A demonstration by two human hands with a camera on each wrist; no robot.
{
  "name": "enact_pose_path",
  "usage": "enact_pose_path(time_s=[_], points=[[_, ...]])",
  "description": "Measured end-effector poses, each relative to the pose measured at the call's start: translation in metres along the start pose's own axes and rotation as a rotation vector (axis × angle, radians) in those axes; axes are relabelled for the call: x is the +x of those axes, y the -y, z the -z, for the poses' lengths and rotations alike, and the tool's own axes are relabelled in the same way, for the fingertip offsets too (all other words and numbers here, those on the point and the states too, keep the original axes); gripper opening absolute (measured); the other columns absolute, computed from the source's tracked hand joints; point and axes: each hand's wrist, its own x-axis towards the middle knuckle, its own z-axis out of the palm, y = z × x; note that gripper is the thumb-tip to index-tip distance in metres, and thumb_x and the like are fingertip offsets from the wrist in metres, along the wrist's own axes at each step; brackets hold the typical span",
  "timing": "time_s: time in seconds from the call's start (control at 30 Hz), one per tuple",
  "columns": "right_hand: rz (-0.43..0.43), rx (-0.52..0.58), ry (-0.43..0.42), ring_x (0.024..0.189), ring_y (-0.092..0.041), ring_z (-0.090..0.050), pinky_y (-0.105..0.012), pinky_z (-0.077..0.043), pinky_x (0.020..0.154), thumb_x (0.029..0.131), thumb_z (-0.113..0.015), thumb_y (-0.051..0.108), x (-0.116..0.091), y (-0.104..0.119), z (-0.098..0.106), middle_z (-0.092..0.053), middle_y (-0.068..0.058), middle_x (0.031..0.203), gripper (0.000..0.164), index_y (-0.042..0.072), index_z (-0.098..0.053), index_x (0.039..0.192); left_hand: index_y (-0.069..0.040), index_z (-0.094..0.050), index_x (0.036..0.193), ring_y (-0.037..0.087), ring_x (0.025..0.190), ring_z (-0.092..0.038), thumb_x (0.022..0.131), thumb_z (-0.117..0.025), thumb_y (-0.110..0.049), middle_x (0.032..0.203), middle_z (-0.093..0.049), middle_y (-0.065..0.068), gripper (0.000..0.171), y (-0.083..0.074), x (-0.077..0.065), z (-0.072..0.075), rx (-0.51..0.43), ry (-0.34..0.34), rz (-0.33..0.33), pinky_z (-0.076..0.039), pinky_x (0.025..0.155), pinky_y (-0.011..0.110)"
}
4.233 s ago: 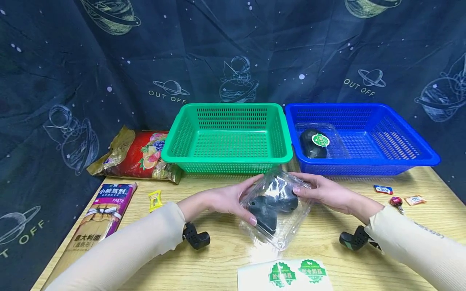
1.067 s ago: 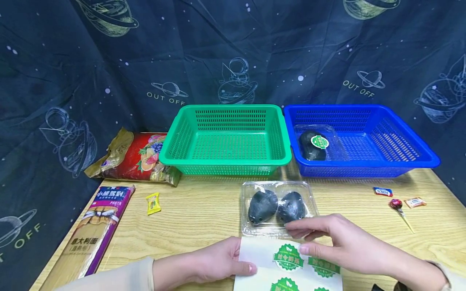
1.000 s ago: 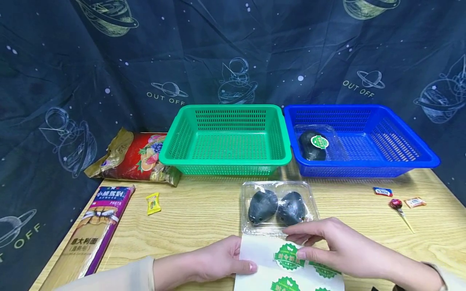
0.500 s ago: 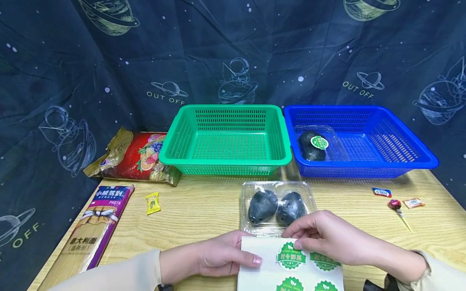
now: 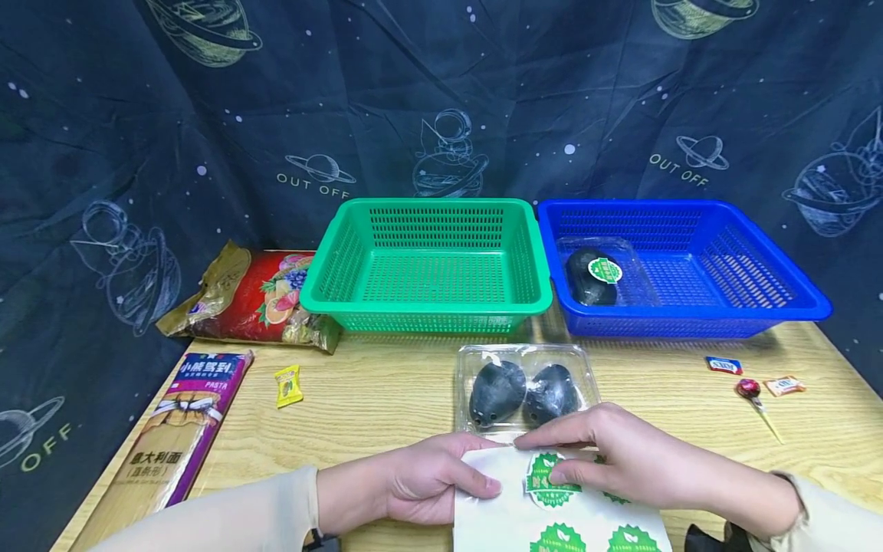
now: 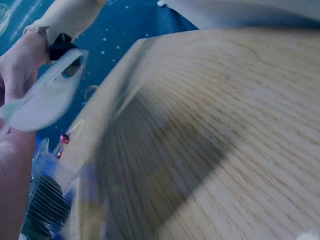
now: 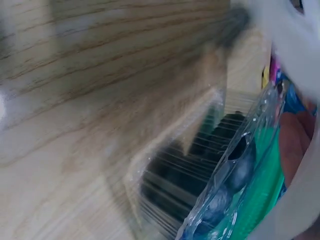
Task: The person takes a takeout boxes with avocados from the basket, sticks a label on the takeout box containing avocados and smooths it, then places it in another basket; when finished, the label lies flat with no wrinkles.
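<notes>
left hand (image 5: 431,479) pinches the white paper sheet (image 5: 491,525); right hand (image 5: 617,460), nearer its round green sticker (image 5: 548,496), grips there too; the clear plastic box (image 5: 524,351) of black egg-shaped objects (image 5: 498,392) lies crosswise just beyond.

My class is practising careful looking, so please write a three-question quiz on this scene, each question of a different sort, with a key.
1. Multiple choice: What does the left hand hold?
A) the lollipop
B) the sticker sheet
C) the pasta packet
2. True or false: The clear box in the blue basket bears a green and white sticker.
3. Short answer: How many dark rounded things show in the other clear box, the one on the table?

Key: 1. B; 2. True; 3. Two.
</notes>
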Motion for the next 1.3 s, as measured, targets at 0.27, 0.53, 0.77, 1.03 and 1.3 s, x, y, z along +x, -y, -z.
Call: enact_pose_path(time_s=[0.27, 0.53, 0.77, 1.03, 1.3], points=[[0.201, -0.122, -0.024, 0.115, -0.014, -0.059, -0.028, -0.049, 0.092, 0.089, -0.067, 0.017, 0.003, 0.001, 0.003, -0.063, 0.003, 0.124, 0.030, 0.021, -0.068, 0.119, 0.007, -0.034, 0.138, 0.020, 0.117, -0.055, 0.092, -0.037, 0.009, 0.124, -0.057, 0.009, 0.046, -0.003, -0.004, 0.003, -0.060, 0.053, -0.014, -0.044, 0.098, 0.036], [0.405, -0.101, -0.087, 0.097, -0.011, -0.066, -0.020, -0.050, 0.085, 0.079, -0.073, -0.003, 0.007, -0.004, 0.006, -0.071, 0.009, 0.102, 0.032, 0.017, -0.074, 0.103, 0.009, -0.036, 0.136, 0.018, 0.113, -0.057, 0.091, -0.037, 0.010, 0.119, -0.060, 0.007, 0.045, 0.000, -0.004, 0.003, -0.053, 0.045, -0.008, -0.044, 0.097, 0.036], [0.334, 0.040, -0.085, 0.089, -0.010, -0.066, -0.023, -0.054, 0.073, 0.082, -0.067, -0.007, 0.010, -0.009, 0.016, -0.072, 0.000, 0.098, 0.026, 0.009, -0.074, 0.102, 0.014, -0.036, 0.134, 0.019, 0.111, -0.059, 0.090, -0.039, 0.009, 0.120, -0.059, 0.010, 0.044, 0.011, -0.005, 0.005, -0.030, 0.009, 0.008, -0.046, 0.095, 0.035], [0.014, -0.199, -0.213, 0.082, -0.004, -0.064, -0.022, -0.052, 0.064, 0.084, -0.070, 0.002, 0.039, -0.029, 0.044, -0.072, 0.004, 0.097, 0.024, 0.012, -0.074, 0.105, 0.013, -0.042, 0.132, 0.019, 0.107, -0.060, 0.089, -0.044, 0.009, 0.114, -0.061, 0.005, 0.044, 0.031, -0.007, 0.010, 0.028, -0.078, 0.092, -0.046, 0.096, 0.035], [-0.087, -0.188, -0.015, 0.084, -0.004, -0.063, -0.024, -0.052, 0.068, 0.086, -0.070, 0.010, 0.069, -0.045, 0.044, -0.071, -0.001, 0.103, 0.028, 0.007, -0.069, 0.114, 0.008, -0.050, 0.129, 0.028, 0.112, -0.059, 0.089, -0.047, 0.011, 0.120, -0.062, 0.015, 0.041, 0.038, -0.007, 0.017, 0.110, -0.208, 0.119, -0.047, 0.094, 0.041]])
